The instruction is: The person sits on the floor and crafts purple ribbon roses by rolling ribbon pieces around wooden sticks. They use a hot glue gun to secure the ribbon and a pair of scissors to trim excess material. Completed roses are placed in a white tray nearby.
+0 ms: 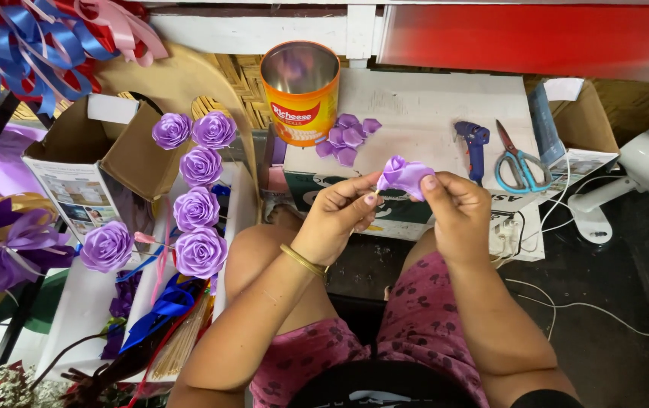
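Observation:
Both my hands hold a small purple ribbon rosebud (404,175) in front of me, above my knees. My left hand (337,215) pinches its lower end, where a thin stick shows; a gold bangle sits on that wrist. My right hand (454,208) grips the bud's right side with thumb and fingers. Several loose purple ribbon petals (349,135) lie on the white board (430,113) just beyond my hands.
An open orange tin (301,92) stands at the board's back left. A blue glue gun (475,147) and blue-handled scissors (519,162) lie to the right. Several finished purple ribbon roses (200,208) stand at left by a cardboard box (98,155). White cables (566,302) cross the dark floor.

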